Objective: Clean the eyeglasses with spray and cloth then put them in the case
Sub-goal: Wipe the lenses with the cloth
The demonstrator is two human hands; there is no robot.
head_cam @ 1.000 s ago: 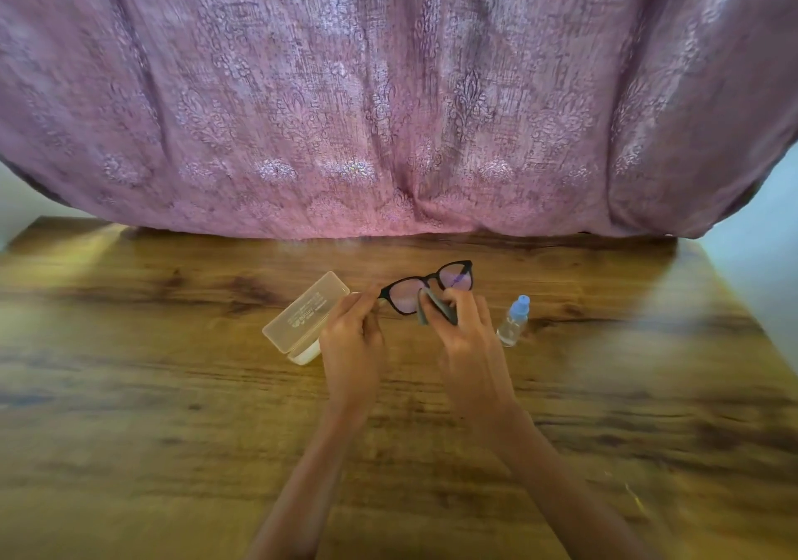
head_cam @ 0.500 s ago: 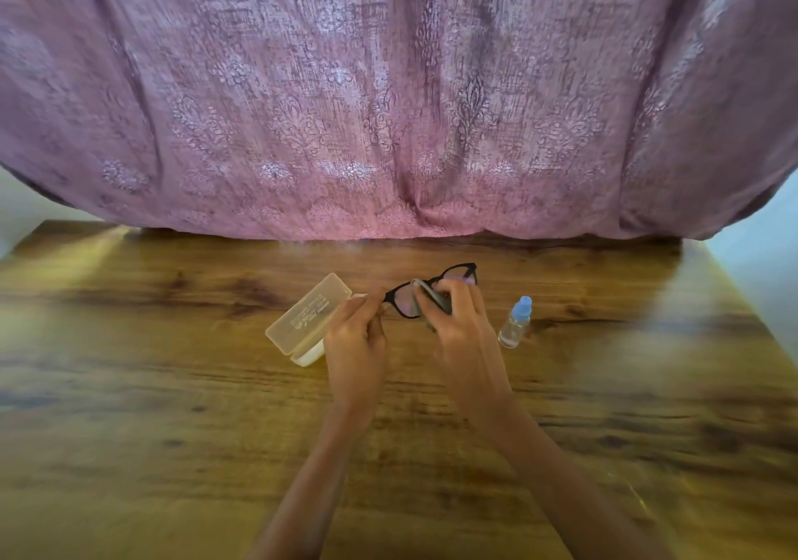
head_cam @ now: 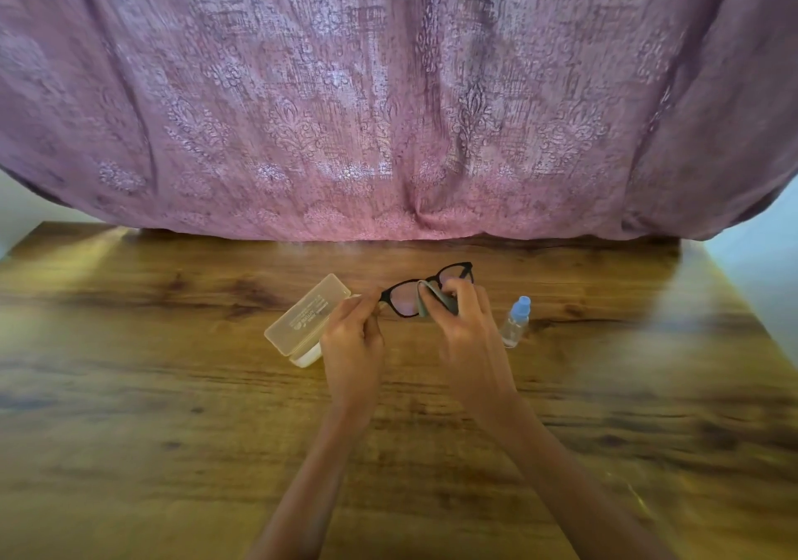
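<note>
Black-framed eyeglasses [head_cam: 403,300] are held above the wooden table [head_cam: 172,408] at its middle. My left hand [head_cam: 352,343] grips their left end. My right hand [head_cam: 468,339] pinches a grey cloth [head_cam: 436,302] against the frame, between the two lenses and over part of the right lens. A translucent case [head_cam: 304,317] lies open on the table just left of my left hand. Just right of my right hand a small clear spray bottle with a blue cap [head_cam: 516,322] stands upright.
A mauve patterned curtain [head_cam: 388,106] hangs along the table's far edge, right behind the glasses. The table's right edge [head_cam: 742,322] runs diagonally at the right, with pale floor beyond it.
My right hand has slid the cloth along the frame from the left lens toward the right lens and back a little. My left hand, the case and the bottle stay put.
</note>
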